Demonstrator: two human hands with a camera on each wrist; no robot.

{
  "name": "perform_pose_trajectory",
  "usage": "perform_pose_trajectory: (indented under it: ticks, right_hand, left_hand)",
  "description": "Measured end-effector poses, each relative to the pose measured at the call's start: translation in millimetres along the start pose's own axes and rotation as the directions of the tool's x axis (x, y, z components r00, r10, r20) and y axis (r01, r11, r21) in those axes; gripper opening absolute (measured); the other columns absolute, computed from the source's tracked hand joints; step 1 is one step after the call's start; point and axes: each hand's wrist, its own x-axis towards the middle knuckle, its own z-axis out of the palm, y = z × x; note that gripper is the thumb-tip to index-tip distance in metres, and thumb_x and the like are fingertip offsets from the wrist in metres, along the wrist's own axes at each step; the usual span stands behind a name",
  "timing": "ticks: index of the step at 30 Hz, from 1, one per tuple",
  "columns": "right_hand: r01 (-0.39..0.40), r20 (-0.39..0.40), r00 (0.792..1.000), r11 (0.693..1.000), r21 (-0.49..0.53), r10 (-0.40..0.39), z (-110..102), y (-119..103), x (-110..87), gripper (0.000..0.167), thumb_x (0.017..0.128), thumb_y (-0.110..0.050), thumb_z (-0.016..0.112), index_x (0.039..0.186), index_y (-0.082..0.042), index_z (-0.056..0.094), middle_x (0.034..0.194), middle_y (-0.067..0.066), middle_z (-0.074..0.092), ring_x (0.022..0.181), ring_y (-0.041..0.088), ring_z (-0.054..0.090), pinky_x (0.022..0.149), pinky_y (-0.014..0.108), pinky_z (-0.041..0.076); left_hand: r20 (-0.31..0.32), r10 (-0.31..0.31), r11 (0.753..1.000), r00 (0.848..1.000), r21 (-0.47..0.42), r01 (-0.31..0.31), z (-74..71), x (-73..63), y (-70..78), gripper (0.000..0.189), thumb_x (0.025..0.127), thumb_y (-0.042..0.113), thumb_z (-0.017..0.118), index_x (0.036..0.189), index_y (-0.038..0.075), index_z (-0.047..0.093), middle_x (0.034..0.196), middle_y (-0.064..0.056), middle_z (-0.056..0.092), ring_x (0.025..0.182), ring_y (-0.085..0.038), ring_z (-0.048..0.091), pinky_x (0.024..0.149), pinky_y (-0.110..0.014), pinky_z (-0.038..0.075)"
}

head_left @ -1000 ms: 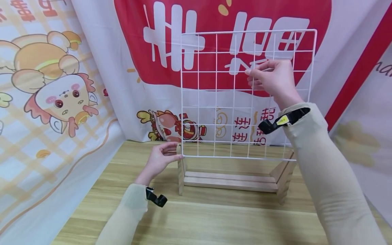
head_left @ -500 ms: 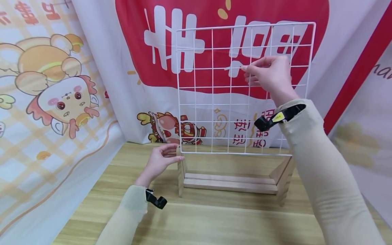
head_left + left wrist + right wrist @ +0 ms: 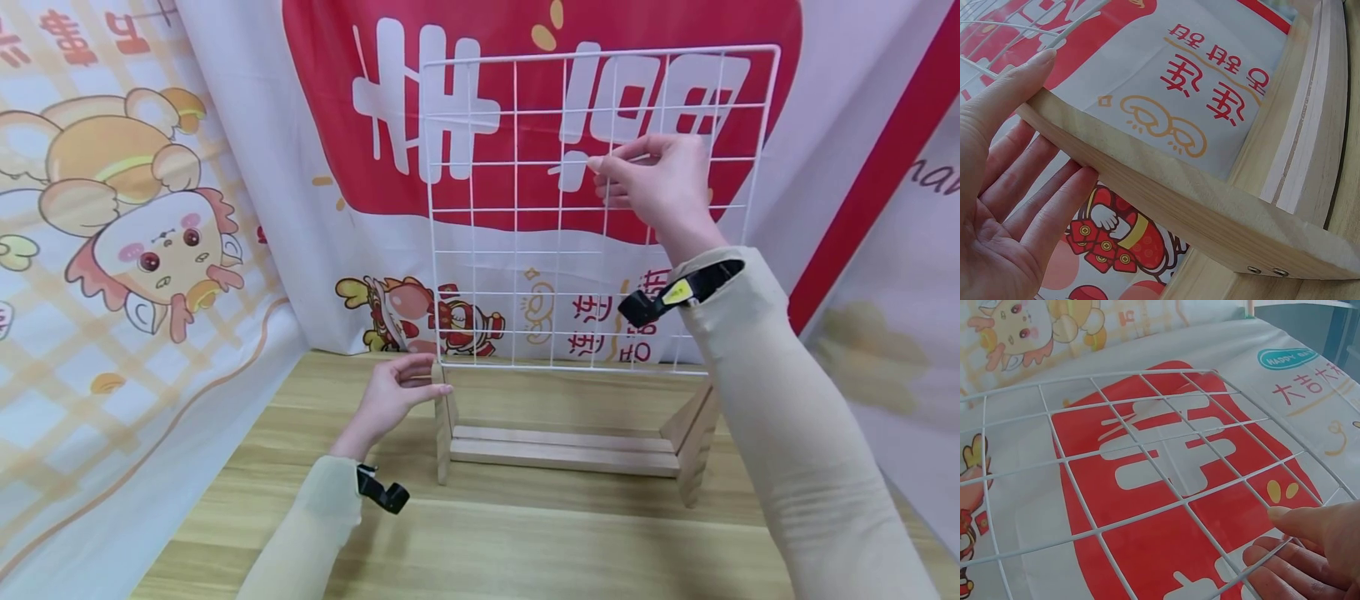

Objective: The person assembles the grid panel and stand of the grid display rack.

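A white wire grid panel [image 3: 558, 252] stands nearly upright above a low wooden stand [image 3: 564, 458]. My right hand [image 3: 662, 183] pinches one of its wires, right of the middle; in the right wrist view the thumb and fingers [image 3: 1294, 569] meet at that wire. My left hand [image 3: 392, 393] grips the top of the stand's left side piece [image 3: 1166, 181], thumb on one side and fingers on the other. The grid's lower left corner is close beside the left thumb. Whether the grid's bottom edge touches the stand I cannot tell. My right sleeve hides the grid's lower right corner.
The stand rests on a wood-grain table [image 3: 525, 542]. Behind it hangs a printed cloth [image 3: 352, 250] with a red shape and characters. Another patterned cloth [image 3: 135, 367] borders the left side. Black straps with small black devices [image 3: 384, 490] circle both wrists.
The grid has risen and tilted slightly, its bottom edge now higher against the stand. My right hand has moved a little up and left with it. My left hand stays on the side piece.
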Motion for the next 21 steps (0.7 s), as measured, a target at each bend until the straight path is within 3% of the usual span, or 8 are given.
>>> perform_pose_trajectory:
  ticks: [21]
  right_hand:
    - [0.09,-0.006,0.996,0.995,0.041,-0.09,0.0,2.3,-14.2,0.052,0.076,-0.052,0.082,0.111,-0.014,0.076,0.111,0.005,0.074,0.095,0.019,0.073,0.088,0.026,0.058]
  left_hand:
    - [0.001,0.007,1.0,1.0,-0.016,-0.007,0.2,2.3,-1.3,0.065,0.075,0.028,0.093,0.13,0.006,0.065,0.121,-0.011,0.07,0.109,-0.028,0.068,0.095,-0.037,0.056]
